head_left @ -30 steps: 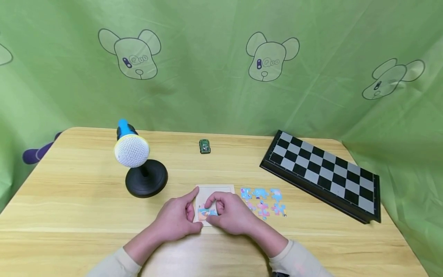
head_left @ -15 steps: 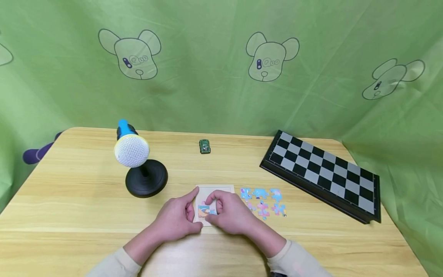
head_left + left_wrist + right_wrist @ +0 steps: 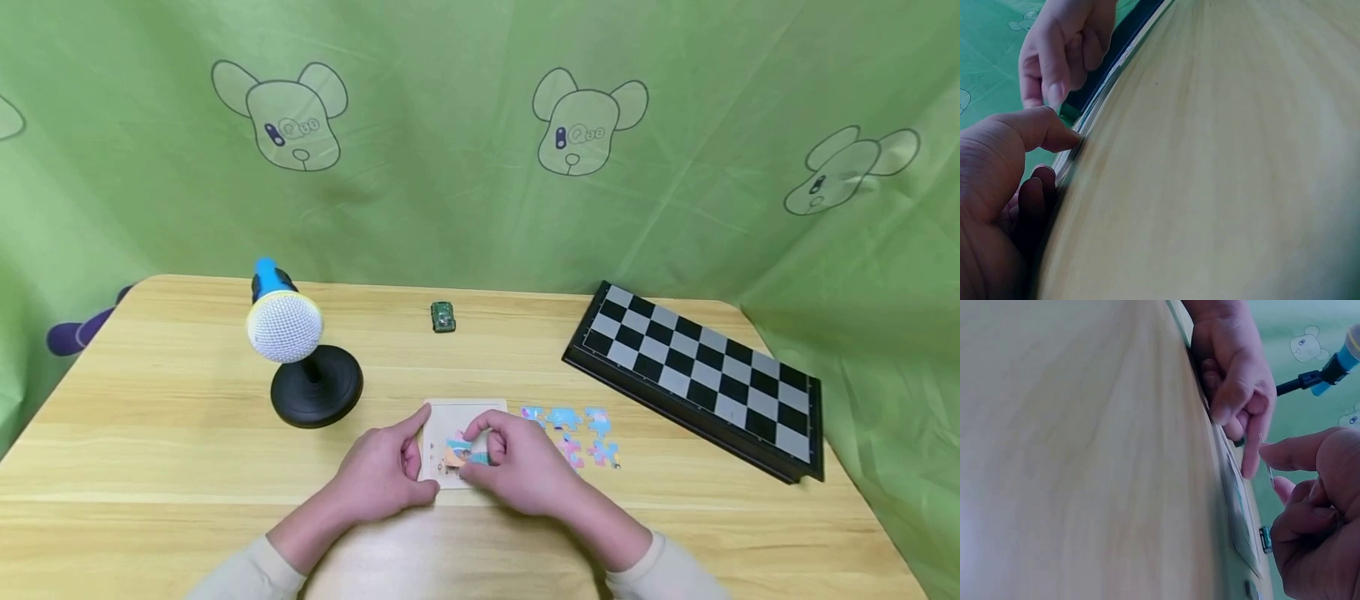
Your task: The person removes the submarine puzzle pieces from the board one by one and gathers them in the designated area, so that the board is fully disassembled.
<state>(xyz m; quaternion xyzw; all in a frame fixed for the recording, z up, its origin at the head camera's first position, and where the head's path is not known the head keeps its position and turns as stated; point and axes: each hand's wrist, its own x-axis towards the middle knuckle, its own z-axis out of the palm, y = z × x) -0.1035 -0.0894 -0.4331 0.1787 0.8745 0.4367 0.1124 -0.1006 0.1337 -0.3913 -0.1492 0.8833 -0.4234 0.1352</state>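
In the head view a white puzzle board [image 3: 442, 421] lies flat on the table. My left hand [image 3: 386, 471] grips it along its left side, index finger at the far corner and thumb at the near one. My right hand [image 3: 521, 462] pinches a blue and orange puzzle piece [image 3: 456, 454] between thumb and index finger over the board. The right wrist view shows this thin puzzle piece [image 3: 1267, 464] edge-on, raised off the board; whether it is one piece or joined pieces is unclear. Loose puzzle pieces [image 3: 564, 418] lie right of the board, partly behind my right hand.
A toy microphone [image 3: 287, 327] on a black round stand [image 3: 317, 387] is at the left. Behind the board sits a small green toy car [image 3: 443, 317]. A folded chessboard [image 3: 697, 375] lies at an angle on the right. A green curtain [image 3: 450, 167] hangs behind the table.
The puzzle piece has come up off the board and tilted in my right hand's pinch. My right hand has shifted slightly to the right, while the left hand stays in place.
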